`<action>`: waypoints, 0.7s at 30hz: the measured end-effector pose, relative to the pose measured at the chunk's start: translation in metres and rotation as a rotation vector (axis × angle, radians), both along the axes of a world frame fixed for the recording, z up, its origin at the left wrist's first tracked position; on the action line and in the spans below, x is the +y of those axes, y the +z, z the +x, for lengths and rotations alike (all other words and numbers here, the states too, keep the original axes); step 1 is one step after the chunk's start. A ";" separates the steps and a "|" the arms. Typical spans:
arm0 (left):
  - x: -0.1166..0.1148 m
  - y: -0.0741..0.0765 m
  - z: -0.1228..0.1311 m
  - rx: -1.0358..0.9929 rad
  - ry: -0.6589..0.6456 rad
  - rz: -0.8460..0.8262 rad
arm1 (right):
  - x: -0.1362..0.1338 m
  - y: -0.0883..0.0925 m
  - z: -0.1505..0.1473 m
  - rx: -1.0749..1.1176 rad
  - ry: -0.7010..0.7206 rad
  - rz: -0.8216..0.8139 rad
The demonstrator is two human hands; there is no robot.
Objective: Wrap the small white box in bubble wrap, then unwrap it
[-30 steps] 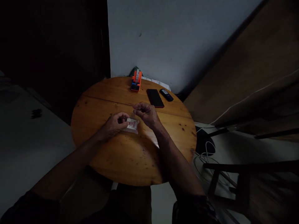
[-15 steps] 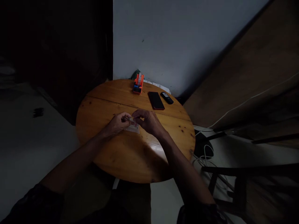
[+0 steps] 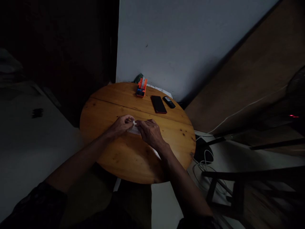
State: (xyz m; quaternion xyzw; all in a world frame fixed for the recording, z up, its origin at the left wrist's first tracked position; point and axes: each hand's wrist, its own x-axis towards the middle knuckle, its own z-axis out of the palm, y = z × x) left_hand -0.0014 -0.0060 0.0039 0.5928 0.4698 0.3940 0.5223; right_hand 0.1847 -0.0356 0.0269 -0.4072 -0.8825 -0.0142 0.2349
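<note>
A small, pale, see-through plastic packet (image 3: 134, 129) is held low over the round wooden table (image 3: 124, 162). My left hand (image 3: 122, 124) pinches its upper left edge between thumb and forefinger. From the other side, my right hand (image 3: 150, 131) closes its fingertips on the upper right edge and hides part of it. The two sets of fingertips are close together, with a crumpled whitish bit of the packet showing between them. What the packet contains is too dim to make out.
An orange tape dispenser (image 3: 142, 87) stands at the table's back edge by the wall. Right of it lie a dark smartphone (image 3: 158, 104) and a small black keypad phone (image 3: 169, 102). White cables (image 3: 205, 163) coil on the floor at the right, near a dark wooden stool (image 3: 235, 190).
My right hand has turned and dropped slightly, its fingers now lower over the packet. The packet's red print no longer shows. My left hand keeps its pinch. The view has shifted a little.
</note>
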 end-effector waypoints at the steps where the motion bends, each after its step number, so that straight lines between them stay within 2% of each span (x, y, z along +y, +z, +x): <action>1: 0.000 0.000 0.000 -0.012 0.002 -0.002 | -0.002 -0.001 0.000 -0.005 0.004 0.003; 7: 0.000 -0.001 0.002 0.001 -0.004 0.032 | -0.008 -0.011 0.005 0.117 0.022 -0.009; 11: -0.001 0.001 0.002 0.002 0.012 0.028 | -0.005 -0.019 0.011 0.363 -0.088 -0.017; 13: -0.002 0.002 0.002 0.006 0.006 0.024 | -0.003 -0.020 0.013 0.405 -0.123 -0.018; 17: -0.002 0.004 0.001 0.010 -0.006 0.016 | -0.002 -0.019 0.013 0.316 -0.097 -0.055; 21: -0.002 0.004 0.001 0.005 -0.005 0.012 | -0.002 -0.017 0.008 0.162 -0.055 0.002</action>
